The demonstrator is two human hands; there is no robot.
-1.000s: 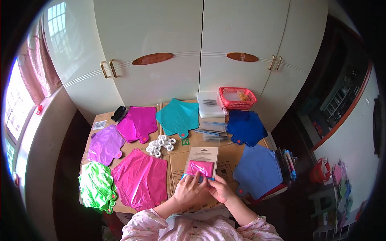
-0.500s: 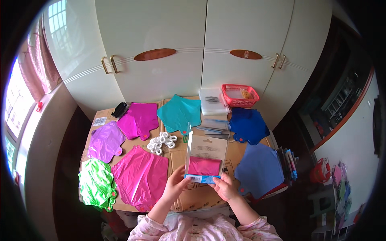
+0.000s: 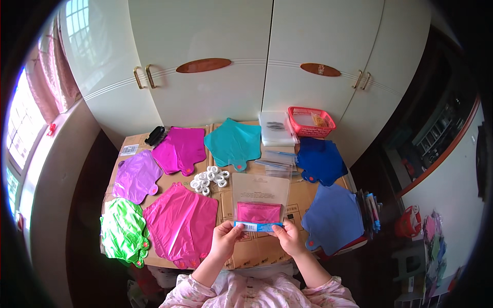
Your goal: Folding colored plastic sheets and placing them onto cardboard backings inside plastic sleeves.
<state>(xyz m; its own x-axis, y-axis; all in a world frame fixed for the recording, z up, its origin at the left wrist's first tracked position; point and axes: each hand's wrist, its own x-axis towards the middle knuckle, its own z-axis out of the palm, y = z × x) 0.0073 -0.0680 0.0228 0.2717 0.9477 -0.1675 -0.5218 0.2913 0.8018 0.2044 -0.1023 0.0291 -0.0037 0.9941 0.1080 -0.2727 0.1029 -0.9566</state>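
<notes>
Both hands hold a clear plastic packet (image 3: 261, 194) in front of me, over the near middle of the cardboard. Inside it are a pale printed card with a hang hole and a folded pink foil piece (image 3: 259, 212). A blue strip with a barcode label runs along its lower edge. My left hand (image 3: 226, 239) pinches the lower left corner, thumb on the label. My right hand (image 3: 289, 237) grips the lower right corner, thumb on the blue strip. Left of the packet lies a large pink foil balloon (image 3: 182, 223), flat; beyond it is a heap of small white rolls (image 3: 209, 179).
More flat foil balloons ring the cardboard: green (image 3: 125, 228), lilac (image 3: 136, 177), magenta (image 3: 179, 150), teal (image 3: 233, 143), dark blue (image 3: 321, 160), light blue (image 3: 333, 218). Clear bags (image 3: 278, 129) and a red basket (image 3: 311, 122) stand at the back, before a white wardrobe (image 3: 205, 31).
The packet's clear top, which stood up past the card, now lies level with it. Both hands keep their grip on the lower corners. My view has shifted slightly.
</notes>
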